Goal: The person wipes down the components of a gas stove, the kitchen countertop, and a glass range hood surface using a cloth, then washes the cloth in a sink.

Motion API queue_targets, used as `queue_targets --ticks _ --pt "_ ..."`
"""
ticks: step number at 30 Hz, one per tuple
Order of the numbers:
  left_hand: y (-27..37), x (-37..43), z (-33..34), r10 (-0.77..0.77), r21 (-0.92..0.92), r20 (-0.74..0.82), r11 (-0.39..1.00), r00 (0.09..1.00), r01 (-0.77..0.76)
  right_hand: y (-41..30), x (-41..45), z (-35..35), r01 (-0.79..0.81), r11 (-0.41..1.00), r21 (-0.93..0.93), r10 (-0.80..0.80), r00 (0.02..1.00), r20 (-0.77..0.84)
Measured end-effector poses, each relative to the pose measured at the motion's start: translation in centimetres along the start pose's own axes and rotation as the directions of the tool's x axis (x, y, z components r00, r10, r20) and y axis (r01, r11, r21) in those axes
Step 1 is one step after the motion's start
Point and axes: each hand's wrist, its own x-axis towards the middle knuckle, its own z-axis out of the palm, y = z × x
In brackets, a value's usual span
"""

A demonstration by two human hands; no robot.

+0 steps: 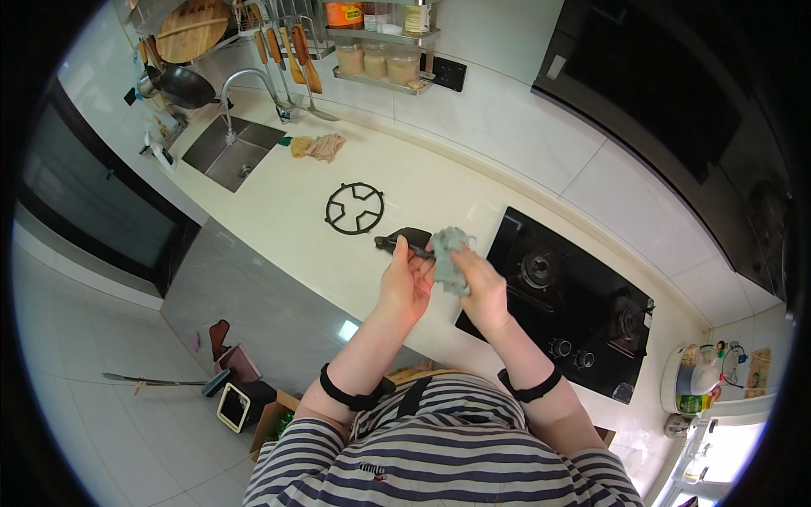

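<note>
My left hand [405, 285] grips a black rigid part [412, 237] above the countertop [304, 215]; its exact kind is unclear, partly covered by my fingers and the cloth. In my right hand [485, 279] is a grey-green cloth [450, 256], pressed against the right end of that part. A round black pan support [327, 209] from a gas hob lies flat on the counter, up and left of my hands. Just right of my right hand is the black two-burner gas hob [589, 298], and both of its burners show bare, with no pan support over them.
A steel sink [212, 161] with a curved tap [229, 120] is at the far left. Beside it lie a yellow sponge [300, 147] and a beige rag [326, 147]. The dark range hood [659, 108] overhangs the right. Wooden-handled utensils [307, 63] hang on the wall.
</note>
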Motion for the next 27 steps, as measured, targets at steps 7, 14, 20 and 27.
queue_targets --ticks 7,14,20,27 --pt "2.8 -1.3 0.8 -0.025 0.118 0.106 0.993 0.994 0.012 0.8 2.5 -2.7 -0.54 0.789 0.294 0.58 0.812 -0.063" --pt "4.2 1.5 -8.3 0.313 0.498 0.384 0.722 0.869 -0.48 3.2 2.1 -3.3 -0.579 0.349 0.737 0.79 0.605 0.101" --pt "2.1 0.0 -6.4 -0.065 0.206 0.477 0.978 0.876 -0.04 3.4 1.3 -2.9 -0.637 0.033 0.77 0.834 0.442 0.33" --pt "2.4 -0.4 -6.5 -0.128 0.007 0.391 0.991 0.912 0.136 3.9 2.9 -4.9 -0.639 0.535 0.552 0.78 0.624 -0.033"
